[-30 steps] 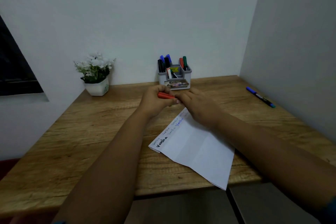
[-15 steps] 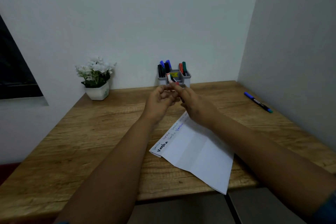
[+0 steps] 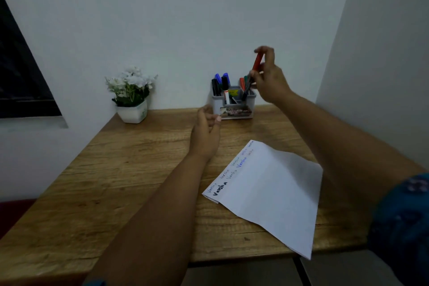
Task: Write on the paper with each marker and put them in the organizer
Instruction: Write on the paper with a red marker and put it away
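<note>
Now the right hand (image 3: 269, 81) pinches a red marker (image 3: 257, 61) above the crowded organizer (image 3: 234, 102) at the surface's back edge, where it could snag standing markers.

The raised right hand (image 3: 269, 81) is motion-blurred, and its fingers hide part of the red-capped marker (image 3: 257, 61). At 12 o'clock on the wooden counter (image 3: 130, 169), the grey plastic organizer (image 3: 234, 105) has an unreadable label. The white paper (image 3: 274, 193) bears small, faint handwriting.
</note>
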